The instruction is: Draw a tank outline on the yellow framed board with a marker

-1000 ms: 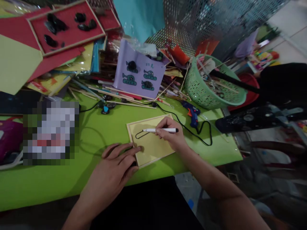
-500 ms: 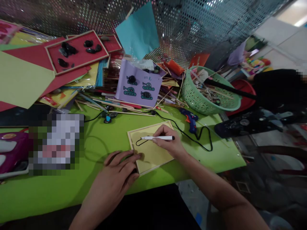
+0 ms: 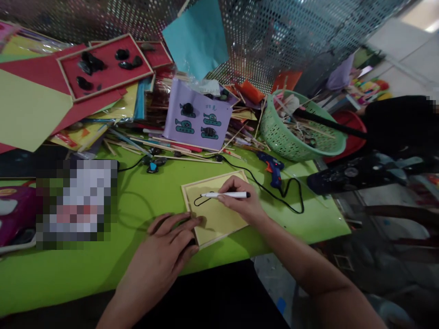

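A white marker (image 3: 228,194) with a black end is pinched in my right hand (image 3: 242,201). Its tip rests at a black rounded outline (image 3: 199,201) on a yellow sheet (image 3: 219,221) edged with thin wooden sticks. My left hand (image 3: 171,242) lies with fingers stretched, the fingertips on the sheet's left edge. Behind the sheet stands a purple card (image 3: 195,132) bearing tank drawings with dark stones on some of them. To the right, a blue glue gun (image 3: 272,169) lies on the green table (image 3: 137,260).
A green basket (image 3: 274,132) of sticks and scraps stands at the back right. Red framed panels (image 3: 106,80) with dark stones lie at the back left, near coloured paper (image 3: 30,109). A black cord (image 3: 247,173) runs behind the yellow sheet. A purple object (image 3: 17,214) sits far left.
The view has shifted slightly. My right hand and the marker hold nearly the same spot on the sheet, and my left hand stays in place.
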The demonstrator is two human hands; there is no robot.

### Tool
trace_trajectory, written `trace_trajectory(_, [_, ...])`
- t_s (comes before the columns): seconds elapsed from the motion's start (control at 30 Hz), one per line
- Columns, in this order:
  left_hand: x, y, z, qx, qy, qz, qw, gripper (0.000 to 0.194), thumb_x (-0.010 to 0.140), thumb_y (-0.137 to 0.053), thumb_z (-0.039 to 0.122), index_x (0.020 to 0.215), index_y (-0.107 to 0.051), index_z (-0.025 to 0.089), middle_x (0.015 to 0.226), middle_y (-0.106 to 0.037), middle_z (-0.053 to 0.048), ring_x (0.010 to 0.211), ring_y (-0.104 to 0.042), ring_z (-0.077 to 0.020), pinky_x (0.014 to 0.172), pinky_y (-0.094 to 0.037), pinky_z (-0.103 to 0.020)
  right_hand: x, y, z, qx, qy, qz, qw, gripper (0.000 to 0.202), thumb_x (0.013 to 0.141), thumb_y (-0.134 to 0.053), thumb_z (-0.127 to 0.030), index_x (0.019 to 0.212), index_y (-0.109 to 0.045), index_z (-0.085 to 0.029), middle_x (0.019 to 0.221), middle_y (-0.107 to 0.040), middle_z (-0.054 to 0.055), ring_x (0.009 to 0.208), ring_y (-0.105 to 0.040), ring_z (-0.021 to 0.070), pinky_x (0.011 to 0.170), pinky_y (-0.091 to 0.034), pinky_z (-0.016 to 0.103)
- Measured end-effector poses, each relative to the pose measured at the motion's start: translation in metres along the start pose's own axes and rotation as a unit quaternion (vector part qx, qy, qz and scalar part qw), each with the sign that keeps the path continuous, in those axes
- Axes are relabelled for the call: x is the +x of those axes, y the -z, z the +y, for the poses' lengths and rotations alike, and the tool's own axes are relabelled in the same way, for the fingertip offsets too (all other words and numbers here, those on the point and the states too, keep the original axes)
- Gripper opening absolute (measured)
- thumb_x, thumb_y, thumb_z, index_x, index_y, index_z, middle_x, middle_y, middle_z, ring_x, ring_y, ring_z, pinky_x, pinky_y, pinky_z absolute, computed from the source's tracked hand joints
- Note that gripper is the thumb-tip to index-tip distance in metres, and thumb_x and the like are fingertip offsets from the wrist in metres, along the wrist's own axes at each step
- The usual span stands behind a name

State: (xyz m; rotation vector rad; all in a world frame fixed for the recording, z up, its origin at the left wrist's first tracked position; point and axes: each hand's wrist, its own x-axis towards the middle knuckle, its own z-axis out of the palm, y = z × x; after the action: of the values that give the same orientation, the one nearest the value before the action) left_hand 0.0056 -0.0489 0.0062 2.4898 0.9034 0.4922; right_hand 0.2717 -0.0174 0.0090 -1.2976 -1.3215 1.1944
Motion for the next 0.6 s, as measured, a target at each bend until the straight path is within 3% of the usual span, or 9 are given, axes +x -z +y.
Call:
trace_trajectory(0.33, [0.0006,0.0034,0.0033,-0.022,0.010,0.001,1.000,0.019,0.109,-0.048,0.035,0.111,-0.064,0.026,0.144,-0.068,0.002,0.138,-0.055,-0.0218,0.113,-0.034,-0.044,-0.0021,-0.0001,0.0006,-0.036,-0.005,0.001,0.999,0.020,0.082,-0.082,-0.036,0.083,-0.067,-0.023,0.074,-0.064,-0.002,0.059,-0.048,0.0112,0.053,-0.035,0.026])
trace_trajectory(0.6, [0.0017,0.0033,0.0037,-0.019,0.009,-0.001,1.000,0.021,0.108,-0.047,0.037,0.111,-0.065,0.026,0.144,-0.068,-0.001,0.138,-0.055,-0.0232,0.112,-0.037,-0.046,-0.0018,-0.0035,-0.0050,-0.043,0.008,0.001,0.999,0.018,0.082,-0.081,-0.032,0.082,-0.067,-0.022,0.073,-0.065,-0.002,0.059,-0.050,0.0105,0.052,-0.035,0.025])
